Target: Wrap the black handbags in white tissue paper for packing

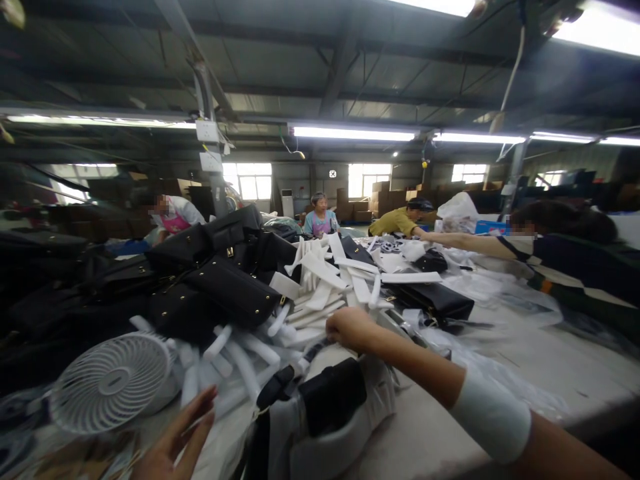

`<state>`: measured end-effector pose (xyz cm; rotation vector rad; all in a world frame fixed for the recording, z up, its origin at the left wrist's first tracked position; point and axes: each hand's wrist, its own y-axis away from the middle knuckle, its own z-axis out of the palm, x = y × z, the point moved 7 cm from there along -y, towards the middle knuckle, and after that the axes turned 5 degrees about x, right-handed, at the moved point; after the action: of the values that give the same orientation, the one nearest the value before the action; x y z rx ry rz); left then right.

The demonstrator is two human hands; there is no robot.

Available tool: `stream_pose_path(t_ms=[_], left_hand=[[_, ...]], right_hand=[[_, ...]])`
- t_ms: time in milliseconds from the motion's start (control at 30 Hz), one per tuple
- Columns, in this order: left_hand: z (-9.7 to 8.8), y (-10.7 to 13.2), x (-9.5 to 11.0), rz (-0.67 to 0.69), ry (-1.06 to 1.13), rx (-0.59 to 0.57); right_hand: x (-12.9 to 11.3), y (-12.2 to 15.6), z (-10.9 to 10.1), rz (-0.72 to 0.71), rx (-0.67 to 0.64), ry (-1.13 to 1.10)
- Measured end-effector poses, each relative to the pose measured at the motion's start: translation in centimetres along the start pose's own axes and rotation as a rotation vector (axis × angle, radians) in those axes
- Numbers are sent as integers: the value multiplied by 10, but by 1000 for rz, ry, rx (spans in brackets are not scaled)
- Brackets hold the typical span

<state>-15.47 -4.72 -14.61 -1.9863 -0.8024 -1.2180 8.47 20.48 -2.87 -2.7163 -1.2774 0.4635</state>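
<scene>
My left hand (pixel 183 437) is at the lower left with its fingers stretched out and apart, holding nothing. It is close to the white fan (pixel 113 381) and some white foam strips. My right hand (pixel 353 329) reaches over the table with curled fingers, at the near edge of a pile of white foam strips (pixel 320 287). What it grips, if anything, is hidden by the fingers. Just below it, in front of me, stands a small black bag (pixel 334 397) partly wrapped in white padding (pixel 335 450).
Black bags with gold studs (pixel 235 290) are heaped at the left. Another black bag (pixel 435 299) lies right of the foam, near clear plastic wrap (pixel 505 387) on the white table (pixel 565 347). Several people work around it; one co-worker's arm (pixel 470 244) reaches in from the right.
</scene>
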Motion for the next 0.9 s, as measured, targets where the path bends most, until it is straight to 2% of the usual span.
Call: stream_pose_path(t_ms=[67,167,267,400,533,633,700,800,900], left_hand=[[12,-17,45,62,-85,-143],[52,-37,116,280,-201,-398],[98,-51,160,363,-212,-549],[154,-51,184,385,-271,-765],[190,-36,191,392,-303,-921],[198,-27,198,370,-261,-992],[191,-25,207,329,-206,-1026],[167,-25,224,238,-124,-1092],[138,-26,239,165,-65,-1129]], right_hand=[[2,11,-12,7,94,-61],[9,21,-27,5,189,-220],[19,18,-38,0,225,-430],[37,7,-48,35,241,-706],[52,4,-51,43,275,-891],[66,9,-54,44,320,-949],[77,16,-59,57,378,-942],[88,36,-70,94,526,-882],[82,64,-77,99,634,-825]])
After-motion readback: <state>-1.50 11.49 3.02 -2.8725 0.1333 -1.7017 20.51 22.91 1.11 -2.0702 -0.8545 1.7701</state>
